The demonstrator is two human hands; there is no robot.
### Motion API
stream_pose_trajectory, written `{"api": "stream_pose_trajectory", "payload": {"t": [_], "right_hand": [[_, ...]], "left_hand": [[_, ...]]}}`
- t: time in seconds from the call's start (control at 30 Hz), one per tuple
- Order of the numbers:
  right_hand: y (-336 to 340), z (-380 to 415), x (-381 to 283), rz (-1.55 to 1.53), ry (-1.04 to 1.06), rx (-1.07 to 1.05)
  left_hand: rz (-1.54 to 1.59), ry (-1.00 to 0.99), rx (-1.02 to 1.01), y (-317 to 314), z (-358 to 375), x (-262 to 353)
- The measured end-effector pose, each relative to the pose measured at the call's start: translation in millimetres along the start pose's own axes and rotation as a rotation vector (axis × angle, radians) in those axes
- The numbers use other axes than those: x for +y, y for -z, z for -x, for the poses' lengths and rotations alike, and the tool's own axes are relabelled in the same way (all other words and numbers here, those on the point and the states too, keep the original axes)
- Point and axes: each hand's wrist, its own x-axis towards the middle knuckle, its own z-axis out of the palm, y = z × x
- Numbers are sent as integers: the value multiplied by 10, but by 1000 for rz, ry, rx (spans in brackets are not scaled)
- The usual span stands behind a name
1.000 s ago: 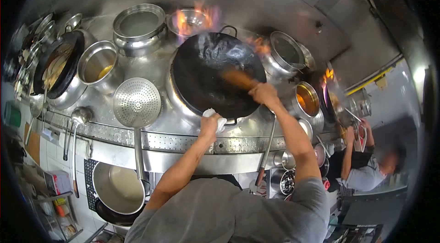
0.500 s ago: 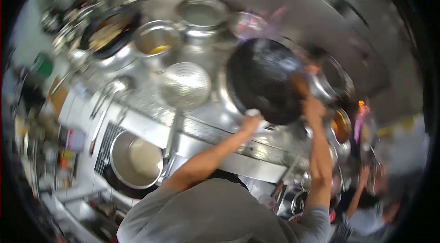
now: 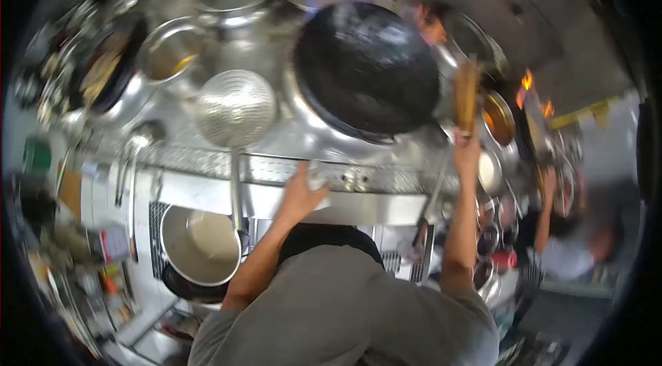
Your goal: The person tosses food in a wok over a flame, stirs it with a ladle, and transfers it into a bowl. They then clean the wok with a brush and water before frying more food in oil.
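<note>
A large black wok sits on the burner in the middle, with flames at its far side. My right hand is closed around the lower end of a bamboo wok brush, whose bristles point up and away, just right of the wok. Lower and to the left, my left hand is closed on a white cloth at the front edge of the range, apart from the wok. Left of the wok lies a round perforated strainer, its long handle reaching toward me.
A deep metal pot with pale contents stands at lower left. Behind are a pot with yellow liquid and a second wok. Flames rise at right, near another person's hand. A ladle lies at left.
My left hand has drawn back from the wok's rim with the cloth. My right hand has brought the brush out of the wok to its right. The camera view has shifted.
</note>
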Motion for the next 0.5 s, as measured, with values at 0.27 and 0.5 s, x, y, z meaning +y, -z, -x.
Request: {"api": "stream_pose_trajectory", "payload": {"t": [0.27, 0.5], "right_hand": [[-180, 2229, 103, 2, -293, -158], [-194, 2703, 32, 147, -218, -263]], "left_hand": [[-426, -55, 153, -20, 191, -822], [-502, -88, 182, 102, 340, -387]]}}
